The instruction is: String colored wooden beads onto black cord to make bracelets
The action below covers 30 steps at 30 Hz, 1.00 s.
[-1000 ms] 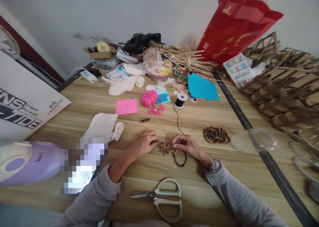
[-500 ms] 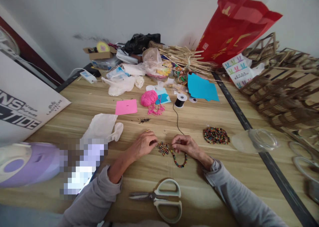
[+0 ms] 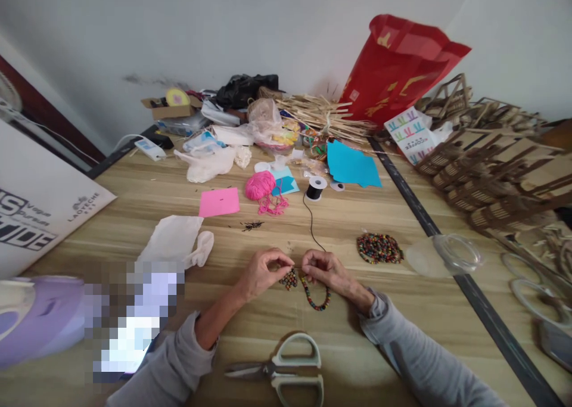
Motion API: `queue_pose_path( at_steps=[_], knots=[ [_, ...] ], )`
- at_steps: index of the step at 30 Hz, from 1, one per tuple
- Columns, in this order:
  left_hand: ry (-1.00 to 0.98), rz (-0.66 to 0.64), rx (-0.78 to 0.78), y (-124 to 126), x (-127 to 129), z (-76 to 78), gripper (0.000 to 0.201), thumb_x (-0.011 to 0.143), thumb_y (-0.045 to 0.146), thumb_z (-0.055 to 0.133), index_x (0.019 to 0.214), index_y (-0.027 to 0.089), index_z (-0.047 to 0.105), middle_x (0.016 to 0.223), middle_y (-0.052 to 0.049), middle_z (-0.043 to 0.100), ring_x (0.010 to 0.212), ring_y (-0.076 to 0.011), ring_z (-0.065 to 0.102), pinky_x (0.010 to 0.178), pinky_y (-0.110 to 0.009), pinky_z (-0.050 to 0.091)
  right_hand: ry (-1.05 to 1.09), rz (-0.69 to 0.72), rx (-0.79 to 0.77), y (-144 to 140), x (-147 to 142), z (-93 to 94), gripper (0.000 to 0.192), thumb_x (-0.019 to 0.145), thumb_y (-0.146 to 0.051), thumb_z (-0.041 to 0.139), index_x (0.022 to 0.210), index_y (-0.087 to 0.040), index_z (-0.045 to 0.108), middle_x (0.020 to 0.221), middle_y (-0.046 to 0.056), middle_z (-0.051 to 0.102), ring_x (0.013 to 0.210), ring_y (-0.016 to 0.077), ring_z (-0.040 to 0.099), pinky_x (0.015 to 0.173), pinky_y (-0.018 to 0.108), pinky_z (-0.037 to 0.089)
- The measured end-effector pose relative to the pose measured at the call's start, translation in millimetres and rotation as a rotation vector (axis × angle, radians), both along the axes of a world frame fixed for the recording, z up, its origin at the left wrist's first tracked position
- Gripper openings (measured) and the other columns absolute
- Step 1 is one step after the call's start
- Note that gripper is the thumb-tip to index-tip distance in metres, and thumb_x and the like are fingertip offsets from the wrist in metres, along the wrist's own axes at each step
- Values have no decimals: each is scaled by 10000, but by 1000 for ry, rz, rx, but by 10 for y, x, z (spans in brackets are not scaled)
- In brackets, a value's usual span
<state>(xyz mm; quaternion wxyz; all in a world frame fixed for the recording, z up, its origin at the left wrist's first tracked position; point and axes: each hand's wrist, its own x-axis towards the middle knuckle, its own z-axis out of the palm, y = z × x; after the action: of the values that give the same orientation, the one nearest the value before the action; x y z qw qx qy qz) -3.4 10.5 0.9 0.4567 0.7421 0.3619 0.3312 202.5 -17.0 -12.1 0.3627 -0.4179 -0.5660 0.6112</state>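
Between your hands on the wooden table (image 3: 393, 311) lies the beaded string (image 3: 316, 300); your left hand (image 3: 263, 271) and right hand (image 3: 322, 269) pinch its cord (fingertips together). Two loose bead piles, one pair of scissors (image 3: 286, 372), white walls.

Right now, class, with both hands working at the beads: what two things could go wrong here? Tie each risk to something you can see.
1. The small heap of loose beads lies unboxed between the left hand and right hand; a nudge could scatter it.
2. The black cord trails to its spool; a tug might drag or topple the spool.
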Motion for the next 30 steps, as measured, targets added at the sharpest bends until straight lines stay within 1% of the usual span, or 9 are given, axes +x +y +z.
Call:
queue_pose_path(
  at_steps=[3, 7, 12, 14, 20, 30],
  knots=[
    [-5, -2, -14, -3, 26, -30, 79, 754, 112, 617, 764, 136, 692, 737, -28, 679, 708, -140, 618, 669, -237, 477, -22, 11, 7, 1, -9, 21, 382, 778, -526, 654, 758, -157, 557, 608, -19, 532, 511, 87, 493, 496, 203, 418],
    [-13, 10, -52, -3, 31, -33, 69, 746, 117, 621, 750, 129, 688, 737, -34, 672, 713, -142, 613, 663, -235, 469, -25, 4, 16, -2, -17, 12, 385, 782, -527, 645, 761, -155, 549, 608, -19, 518, 513, 88, 479, 488, 201, 395],
    [-19, 25, -118, -9, 36, -25, 51, 736, 140, 635, 736, 126, 683, 716, -31, 665, 694, -141, 605, 653, -227, 463, -54, -32, 88, -35, -19, -19, 348, 814, -484, 624, 753, -150, 548, 592, -36, 464, 495, 68, 383, 459, 190, 300],
    [-19, 30, -136, -12, 37, -24, 48, 734, 144, 637, 727, 124, 680, 708, -33, 665, 683, -140, 601, 644, -225, 458, -66, -42, 122, -52, -23, -18, 327, 832, -460, 609, 751, -151, 541, 585, -44, 442, 491, 65, 357, 458, 191, 284],
    [8, 21, -110, -3, 28, -9, 41, 734, 131, 642, 729, 135, 682, 723, -35, 671, 709, -153, 611, 679, -242, 462, -141, -61, 226, -78, -50, 16, 268, 843, -390, 597, 734, -150, 547, 626, -17, 484, 535, 81, 408, 485, 194, 328],
    [-15, -4, -90, 3, 26, -24, 47, 735, 107, 638, 736, 127, 680, 734, -42, 660, 711, -152, 613, 682, -248, 464, -177, -39, 232, -73, -58, 44, 252, 854, -367, 586, 735, -146, 556, 631, -12, 504, 540, 82, 421, 494, 193, 342]
  ],
)
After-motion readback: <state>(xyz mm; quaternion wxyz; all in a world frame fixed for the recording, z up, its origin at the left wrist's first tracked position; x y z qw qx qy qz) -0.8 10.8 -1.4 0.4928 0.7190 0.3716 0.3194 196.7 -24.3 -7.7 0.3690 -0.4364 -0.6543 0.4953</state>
